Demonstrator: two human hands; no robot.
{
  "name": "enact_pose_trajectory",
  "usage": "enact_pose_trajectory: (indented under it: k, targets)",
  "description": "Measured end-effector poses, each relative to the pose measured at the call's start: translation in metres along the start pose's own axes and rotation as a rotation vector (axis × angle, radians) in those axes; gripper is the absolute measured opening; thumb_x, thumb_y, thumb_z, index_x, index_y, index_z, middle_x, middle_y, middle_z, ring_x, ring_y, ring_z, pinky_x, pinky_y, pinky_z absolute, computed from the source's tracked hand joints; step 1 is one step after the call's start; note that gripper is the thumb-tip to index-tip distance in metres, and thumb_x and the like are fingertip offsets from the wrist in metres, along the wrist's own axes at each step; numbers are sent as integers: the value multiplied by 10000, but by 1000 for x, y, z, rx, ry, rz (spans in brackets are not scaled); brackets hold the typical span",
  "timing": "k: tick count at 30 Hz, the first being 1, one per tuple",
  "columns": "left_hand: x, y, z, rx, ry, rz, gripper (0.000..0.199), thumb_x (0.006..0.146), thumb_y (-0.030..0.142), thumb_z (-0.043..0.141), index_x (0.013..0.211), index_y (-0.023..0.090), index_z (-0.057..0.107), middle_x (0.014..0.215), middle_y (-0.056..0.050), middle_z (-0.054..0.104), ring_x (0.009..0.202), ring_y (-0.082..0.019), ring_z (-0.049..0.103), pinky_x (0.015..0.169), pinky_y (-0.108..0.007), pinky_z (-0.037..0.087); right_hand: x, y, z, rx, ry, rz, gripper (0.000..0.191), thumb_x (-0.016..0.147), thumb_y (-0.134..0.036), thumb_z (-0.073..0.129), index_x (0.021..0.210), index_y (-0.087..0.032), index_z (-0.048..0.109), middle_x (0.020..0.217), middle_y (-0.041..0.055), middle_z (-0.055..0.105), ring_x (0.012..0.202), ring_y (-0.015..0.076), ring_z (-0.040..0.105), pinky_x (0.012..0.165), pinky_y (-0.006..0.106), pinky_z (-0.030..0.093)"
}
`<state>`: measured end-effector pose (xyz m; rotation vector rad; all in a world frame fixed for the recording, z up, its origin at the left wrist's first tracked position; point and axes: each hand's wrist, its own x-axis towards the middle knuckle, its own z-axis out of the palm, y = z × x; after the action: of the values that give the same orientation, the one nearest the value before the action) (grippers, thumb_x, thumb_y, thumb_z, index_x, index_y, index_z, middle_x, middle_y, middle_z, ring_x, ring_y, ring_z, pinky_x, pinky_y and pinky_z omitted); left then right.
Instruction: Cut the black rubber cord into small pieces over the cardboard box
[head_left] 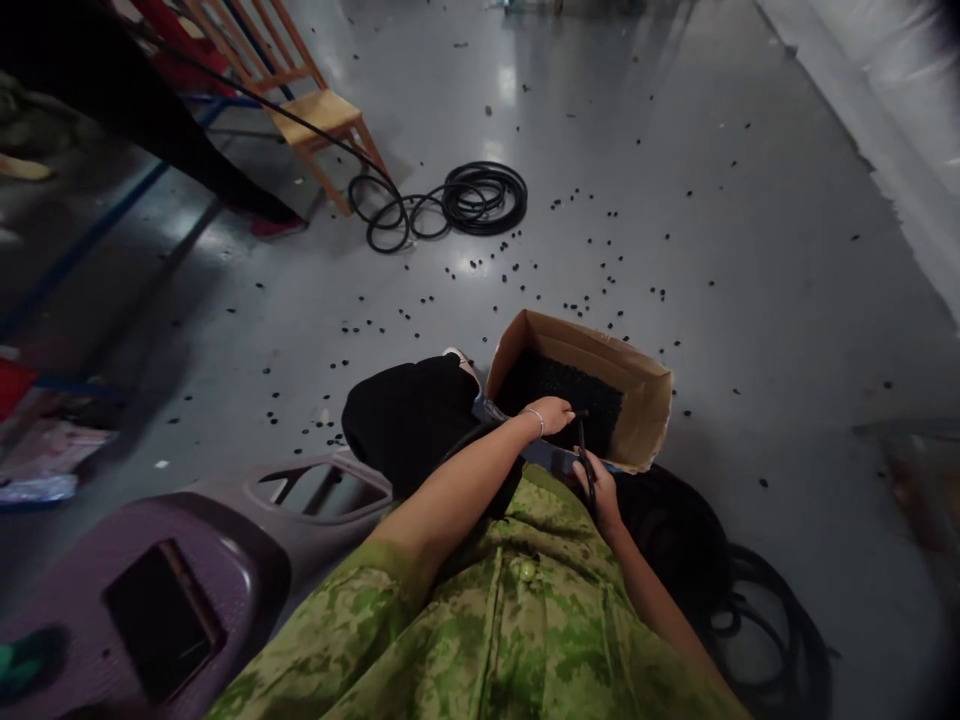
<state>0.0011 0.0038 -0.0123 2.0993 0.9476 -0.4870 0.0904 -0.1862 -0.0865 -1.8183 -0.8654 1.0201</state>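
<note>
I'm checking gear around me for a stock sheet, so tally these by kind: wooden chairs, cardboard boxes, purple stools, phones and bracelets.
Wooden chair: 1
Cardboard box: 1
Purple stool: 1
Phone: 1
Bracelet: 1
Total: 5

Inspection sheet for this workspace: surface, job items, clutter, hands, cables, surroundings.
Surface: gray floor, with light glare.
Job items: open cardboard box holding many small black pieces.
Clutter: loose black pieces scattered across the floor; dark flat device on purple plastic seat.
Hands: left hand pinches something small and dark; right hand grips black tubing, both at the box's near side.
Cables: far black coil by the chair, near black coil at lower right; hose or cable, unclear.
Surroundings: wooden chair, another person's leg.
</note>
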Motion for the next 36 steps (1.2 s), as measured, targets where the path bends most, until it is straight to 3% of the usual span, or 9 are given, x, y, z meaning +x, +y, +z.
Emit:
enact_pose_trajectory:
  k: [7,12,17,36]
  targets:
    - [9,16,6,-12,-14,29,365,937,319,388,1209,242,621,1185,-27,663,1063,-160,609,883,-215,450,-1,-1,-2,26,4,18,604,791,-576,547,1169,-109,611,867,94,714,761,217,651,728,329,520]
    - [4,13,4,3,4,-3,383,941,302,385,1256,251,596,1247,-31,635,1118,-177,589,923,-234,443,-2,-3,-1,36,1,10,571,775,-589,567,1122,-143,644,1021,115,709,886,241,653,769,336,523]
    - [-6,8,-3,49,14,-76,387,937,272,382,1254,233,600,1246,-46,634,1116,-180,593,917,-228,446,-1,-1,0,37,-22,-1,547,772,-570,581,1109,-146,658,1020,116,717,890,246,657,762,339,526]
    - [-2,8,-2,12,-28,-44,383,919,267,382,1199,215,638,1203,-54,656,1084,-198,605,916,-264,458,3,10,-5,-110,-42,-82,495,809,-546,555,1097,-155,654,1052,104,708,969,240,642,875,346,490]
